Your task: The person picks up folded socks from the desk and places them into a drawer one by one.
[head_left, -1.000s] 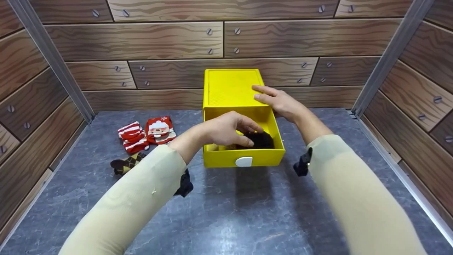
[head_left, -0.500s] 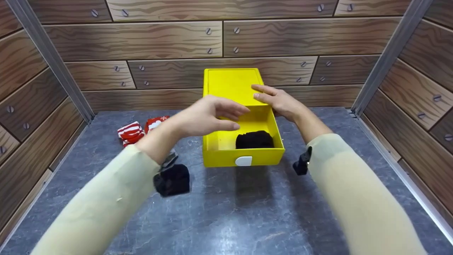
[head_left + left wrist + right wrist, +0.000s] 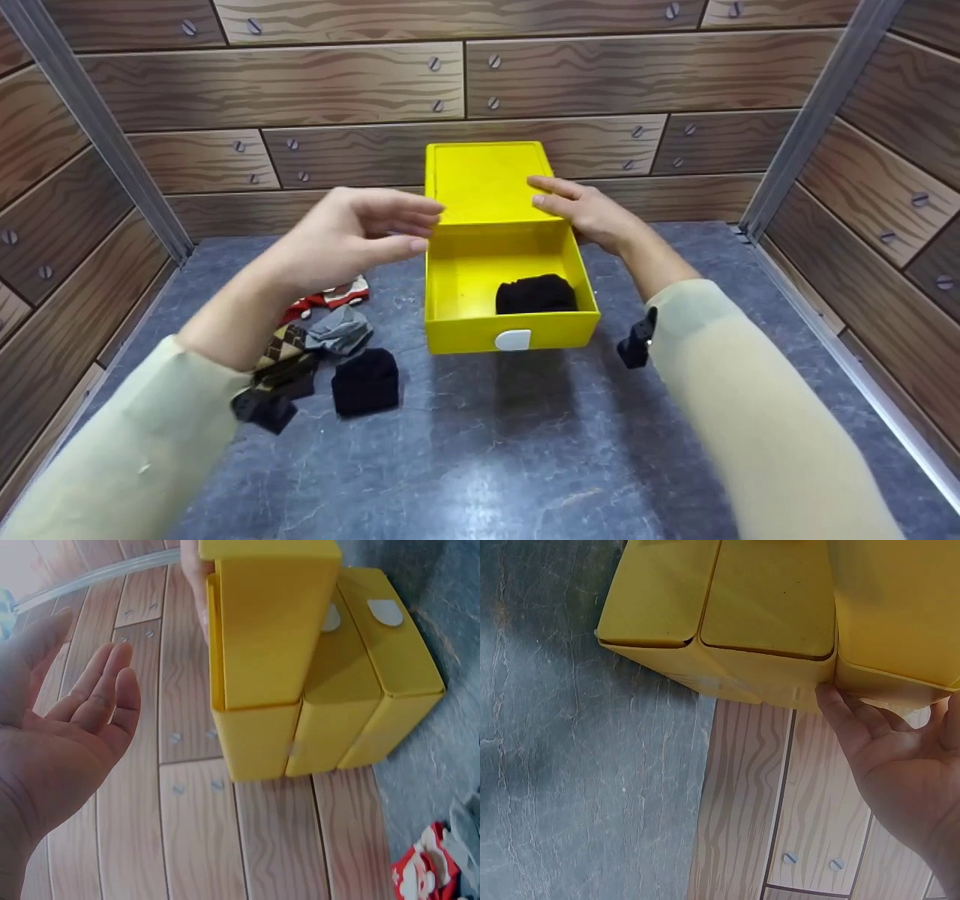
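A yellow drawer unit (image 3: 487, 180) stands at the back, its top drawer (image 3: 480, 334) pulled out. Inside that drawer, near the front right, lies a folded black pair of socks (image 3: 536, 294). My left hand (image 3: 360, 229) hangs in the air just left of the unit, holding nothing; the left wrist view shows its palm bare and fingers loosely bent. My right hand (image 3: 596, 217) rests on the unit's right top edge, thumb and forefinger on the top. In the right wrist view its fingers (image 3: 851, 720) lie along the side, beside the pulled-out drawer.
Left of the unit lie folded socks: a black pair (image 3: 366, 382), a grey pair (image 3: 341, 330), a brown argyle pair (image 3: 281, 346) and red-and-white ones (image 3: 345, 292), partly behind my left arm. Wood-patterned walls (image 3: 300, 90) enclose the grey tabletop (image 3: 480, 450).
My left hand has let go of the black socks in the drawer and moved up and left, out of it. My right hand has stayed on the unit.
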Demonstrator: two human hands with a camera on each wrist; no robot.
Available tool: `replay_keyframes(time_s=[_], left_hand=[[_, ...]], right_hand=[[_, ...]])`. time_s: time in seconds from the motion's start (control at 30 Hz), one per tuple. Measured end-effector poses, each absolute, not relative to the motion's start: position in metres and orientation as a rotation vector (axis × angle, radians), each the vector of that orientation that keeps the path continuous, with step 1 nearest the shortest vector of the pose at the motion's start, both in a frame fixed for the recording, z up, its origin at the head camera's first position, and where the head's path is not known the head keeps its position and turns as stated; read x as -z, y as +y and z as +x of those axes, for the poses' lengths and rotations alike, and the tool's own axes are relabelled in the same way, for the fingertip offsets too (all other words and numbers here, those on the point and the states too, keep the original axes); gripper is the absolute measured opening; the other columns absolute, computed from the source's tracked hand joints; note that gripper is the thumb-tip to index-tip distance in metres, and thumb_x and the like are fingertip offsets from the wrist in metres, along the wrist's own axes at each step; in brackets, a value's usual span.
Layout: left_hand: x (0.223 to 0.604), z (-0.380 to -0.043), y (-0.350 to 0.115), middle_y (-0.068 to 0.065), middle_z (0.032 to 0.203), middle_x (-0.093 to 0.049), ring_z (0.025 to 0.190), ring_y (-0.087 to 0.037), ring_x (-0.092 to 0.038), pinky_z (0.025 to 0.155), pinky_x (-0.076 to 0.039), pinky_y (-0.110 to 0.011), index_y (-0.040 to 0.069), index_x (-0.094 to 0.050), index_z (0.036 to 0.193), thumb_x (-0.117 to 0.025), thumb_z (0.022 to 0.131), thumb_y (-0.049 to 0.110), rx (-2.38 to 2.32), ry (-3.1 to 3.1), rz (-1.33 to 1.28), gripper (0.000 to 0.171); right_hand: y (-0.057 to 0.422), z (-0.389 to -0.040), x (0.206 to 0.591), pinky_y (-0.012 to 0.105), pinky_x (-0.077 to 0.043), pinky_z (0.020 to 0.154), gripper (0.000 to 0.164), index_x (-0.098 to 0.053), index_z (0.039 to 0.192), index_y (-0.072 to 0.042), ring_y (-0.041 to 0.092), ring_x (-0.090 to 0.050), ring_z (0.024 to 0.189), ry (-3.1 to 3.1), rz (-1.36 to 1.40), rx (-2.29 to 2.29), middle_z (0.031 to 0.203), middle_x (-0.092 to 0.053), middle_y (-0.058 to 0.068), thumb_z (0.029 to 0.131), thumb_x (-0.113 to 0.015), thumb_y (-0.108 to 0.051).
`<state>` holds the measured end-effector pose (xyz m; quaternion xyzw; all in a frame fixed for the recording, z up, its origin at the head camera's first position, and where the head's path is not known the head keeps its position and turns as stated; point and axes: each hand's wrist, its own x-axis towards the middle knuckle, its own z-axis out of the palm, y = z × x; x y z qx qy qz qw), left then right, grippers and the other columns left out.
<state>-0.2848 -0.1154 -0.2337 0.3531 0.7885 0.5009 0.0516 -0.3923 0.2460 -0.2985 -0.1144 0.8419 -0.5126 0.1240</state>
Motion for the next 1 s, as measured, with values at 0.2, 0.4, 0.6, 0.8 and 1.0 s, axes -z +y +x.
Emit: replay_keyframes(time_s=[0.2, 0.4, 0.6, 0.8, 1.0], left_hand=[[0.241, -0.275, -0.147, -0.006, 0.129, -0.074, 0.117, -0.023, -0.072, 0.093, -0.059, -0.032, 0.008, -0.071, 0.137, -0.076, 0.099, 0.008, -1.612, 2.445, 1.004, 0.039], [0.256, -0.268, -0.177, -0.009, 0.130, -0.074, 0.115, -0.021, -0.073, 0.092, -0.059, -0.030, 0.003, -0.069, 0.139, -0.076, 0.100, 0.010, -1.668, 2.470, 0.906, 0.040], [0.282, -0.268, -0.198, -0.011, 0.131, -0.074, 0.118, -0.020, -0.072, 0.093, -0.059, -0.030, 0.002, -0.068, 0.139, -0.075, 0.101, 0.011, -1.719, 2.463, 0.825, 0.040], [0.315, -0.269, -0.215, -0.010, 0.133, -0.073, 0.123, -0.017, -0.069, 0.094, -0.058, -0.028, 0.004, -0.067, 0.141, -0.074, 0.101, 0.010, -1.727, 2.428, 0.749, 0.041], [0.347, -0.273, -0.225, -0.014, 0.137, -0.070, 0.124, -0.018, -0.069, 0.100, -0.055, -0.029, -0.001, -0.065, 0.142, -0.074, 0.100, 0.004, -1.753, 2.366, 0.713, 0.043]], right_hand=[[0.245, -0.392, 0.299, 0.056, -0.043, 0.115, 0.068, -0.034, 0.168, -0.030, 0.032, -0.040, 0.151, 2.481, -0.321, 1.481, 0.172, -0.029, 0.009, 0.108, -0.058, -0.051], [0.244, -0.392, 0.298, 0.056, -0.042, 0.116, 0.067, -0.035, 0.167, -0.032, 0.032, -0.041, 0.151, 2.492, -0.292, 1.471, 0.173, -0.029, 0.008, 0.107, -0.058, -0.052], [0.244, -0.391, 0.298, 0.057, -0.044, 0.115, 0.067, -0.033, 0.168, -0.032, 0.033, -0.043, 0.149, 2.465, -0.302, 1.486, 0.173, -0.028, 0.008, 0.108, -0.058, -0.051], [0.244, -0.391, 0.297, 0.057, -0.042, 0.116, 0.068, -0.032, 0.168, -0.032, 0.033, -0.041, 0.150, 2.462, -0.298, 1.483, 0.174, -0.025, 0.008, 0.108, -0.057, -0.050], [0.244, -0.392, 0.297, 0.057, -0.042, 0.116, 0.067, -0.033, 0.168, -0.032, 0.033, -0.040, 0.151, 2.469, -0.293, 1.477, 0.174, -0.025, 0.009, 0.108, -0.057, -0.050]])
